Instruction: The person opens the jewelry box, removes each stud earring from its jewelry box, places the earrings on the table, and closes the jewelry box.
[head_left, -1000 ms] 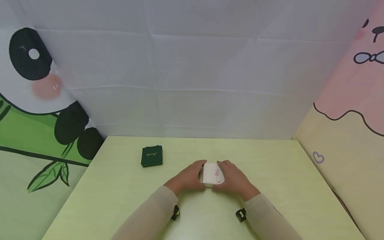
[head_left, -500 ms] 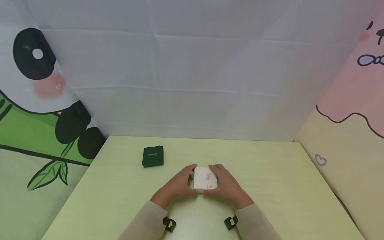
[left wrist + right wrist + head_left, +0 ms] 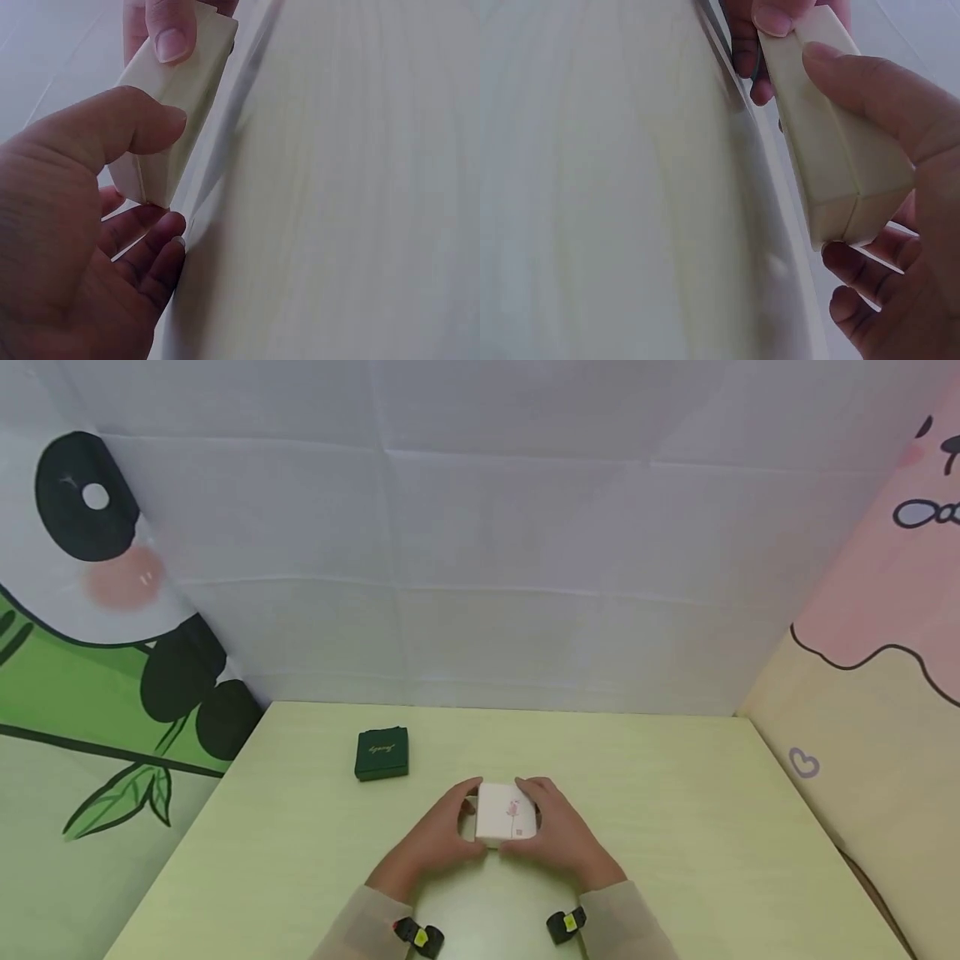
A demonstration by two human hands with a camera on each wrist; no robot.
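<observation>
White box [image 3: 497, 812]: right in the middle, between two hands, its pink print facing up; whether it touches the counter cannot be told.
Left hand [image 3: 431, 843]: gripping the box from its left side, thumb on the near face, other fingers curling around the far and lower edges.
Right hand [image 3: 561, 839]: matching that on the right side, thumb pressed near the seam, fingertips under the end.
Counter [image 3: 637, 802]: pale, faintly grained, and carrying a dark green box [image 3: 382, 755] with gold lettering, farther back and left.
Room: creased white backdrop [image 3: 480, 560] behind, cartoon panels flanking it, green-and-black on the left, pink and cream on the right.
Arms: both reaching forward in beige sleeves [image 3: 626, 922], wrists angled inward, thumbs almost meeting.
</observation>
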